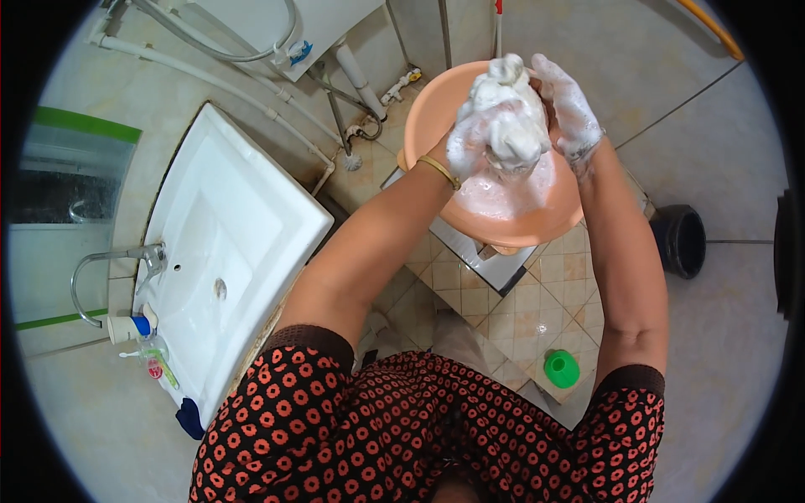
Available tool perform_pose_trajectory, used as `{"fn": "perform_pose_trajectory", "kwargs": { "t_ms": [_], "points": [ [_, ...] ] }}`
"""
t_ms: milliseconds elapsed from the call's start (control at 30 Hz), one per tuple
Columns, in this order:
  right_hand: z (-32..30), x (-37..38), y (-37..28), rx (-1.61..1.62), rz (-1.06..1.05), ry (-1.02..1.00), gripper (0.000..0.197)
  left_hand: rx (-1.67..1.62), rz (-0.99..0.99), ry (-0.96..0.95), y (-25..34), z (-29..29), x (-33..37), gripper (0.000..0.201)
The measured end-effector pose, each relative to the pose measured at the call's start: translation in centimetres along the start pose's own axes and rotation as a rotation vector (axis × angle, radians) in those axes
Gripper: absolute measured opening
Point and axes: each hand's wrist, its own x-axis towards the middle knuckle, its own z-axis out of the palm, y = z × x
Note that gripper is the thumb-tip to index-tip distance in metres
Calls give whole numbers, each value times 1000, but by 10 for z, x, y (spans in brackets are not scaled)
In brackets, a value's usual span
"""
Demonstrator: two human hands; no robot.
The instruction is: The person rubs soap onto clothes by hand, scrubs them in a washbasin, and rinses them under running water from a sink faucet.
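Observation:
A soapy white cloth is bunched up above a peach plastic basin that holds foamy water. My left hand, covered in suds and with a gold bracelet at the wrist, grips the cloth from the left. My right hand, also lathered, presses against the cloth from the right. Both hands hold the cloth over the basin's middle. The basin stands on a raised tiled block.
A white washbasin with a chrome tap is at the left, with a tube and toothbrush on its rim. White pipes run along the wall. A green-capped bottle and a dark bucket stand on the tiled floor.

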Motion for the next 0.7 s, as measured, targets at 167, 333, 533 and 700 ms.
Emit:
{"fn": "perform_pose_trajectory", "kwargs": {
  "t_ms": [167,333,533,700],
  "points": [
    [2,2,-3,-1136,-416,250,28,97,-19,-189,18,4,6,45],
    [-14,9,25,-317,-503,73,46,-427,-216,320,25,26,23,44],
    [-8,2,60,-172,-320,48,46,-500,-138,463,18,15,46,31],
    [-28,-1,58,-509,-408,100,30,-475,-101,89,31,14,52,16]
  ]
}}
